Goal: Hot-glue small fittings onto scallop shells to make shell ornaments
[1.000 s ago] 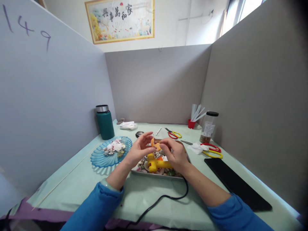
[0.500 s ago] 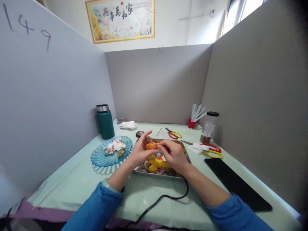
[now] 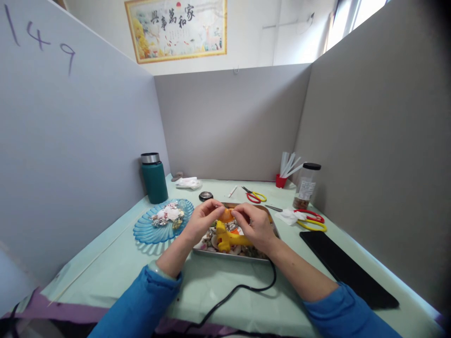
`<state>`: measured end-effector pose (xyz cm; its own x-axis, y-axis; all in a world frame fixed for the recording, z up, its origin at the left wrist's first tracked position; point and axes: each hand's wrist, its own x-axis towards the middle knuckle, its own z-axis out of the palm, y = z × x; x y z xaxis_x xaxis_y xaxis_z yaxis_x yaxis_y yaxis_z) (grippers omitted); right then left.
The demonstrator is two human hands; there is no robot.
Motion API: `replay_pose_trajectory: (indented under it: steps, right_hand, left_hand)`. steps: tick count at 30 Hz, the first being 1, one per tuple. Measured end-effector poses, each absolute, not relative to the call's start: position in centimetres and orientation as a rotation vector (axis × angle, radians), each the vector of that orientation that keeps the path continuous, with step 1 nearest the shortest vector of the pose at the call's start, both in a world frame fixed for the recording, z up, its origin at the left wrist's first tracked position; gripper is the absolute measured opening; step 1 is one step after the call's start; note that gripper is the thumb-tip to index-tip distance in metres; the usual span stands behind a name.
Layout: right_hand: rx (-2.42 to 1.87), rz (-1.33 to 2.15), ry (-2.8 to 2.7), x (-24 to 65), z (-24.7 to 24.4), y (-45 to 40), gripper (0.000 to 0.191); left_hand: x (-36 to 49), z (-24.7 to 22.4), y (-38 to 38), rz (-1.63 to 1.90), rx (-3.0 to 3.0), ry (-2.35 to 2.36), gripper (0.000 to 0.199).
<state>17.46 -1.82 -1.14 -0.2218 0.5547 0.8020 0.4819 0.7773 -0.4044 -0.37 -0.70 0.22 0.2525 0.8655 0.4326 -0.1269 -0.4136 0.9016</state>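
I have room on the tabletop (image 3: 105, 277) lower left, by its edge; mid-frame, left hand (image 3: 203, 221) and right hand (image 3: 256, 227) pinch an orange piece (image 3: 227, 216) between them.

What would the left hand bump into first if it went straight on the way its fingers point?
Probably the orange piece at the left hand's fingertips, then the right hand beyond it, though depth is unclear here.

Two hands (image 3: 203, 220) (image 3: 256, 227), seemingly one orange piece (image 3: 226, 216), two scissors (image 3: 251, 193) (image 3: 313, 221)
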Motion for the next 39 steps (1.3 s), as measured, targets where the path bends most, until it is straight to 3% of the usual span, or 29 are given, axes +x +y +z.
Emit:
replay_pose_trajectory:
  steps: [30, 35, 39]
  right_hand:
    - [-0.77, 0.117, -1.86, 17.36, -1.01, -1.92, 0.008]
    - [-0.847, 0.197, -1.744, 17.47, -0.79, -1.79, 0.011]
    - [-0.848, 0.252, -1.724, 17.48, -0.91, -1.68, 0.012]
  left_hand:
    - [-0.33, 0.04, -0.52, 1.322, 1.601, 0.749, 0.02]
    - [-0.01, -0.21, -0.43, 1.318, 1.606, 0.707, 0.038]
    - [0.1, -0.26, -0.32, 1.326, 1.648, 0.772, 0.032]
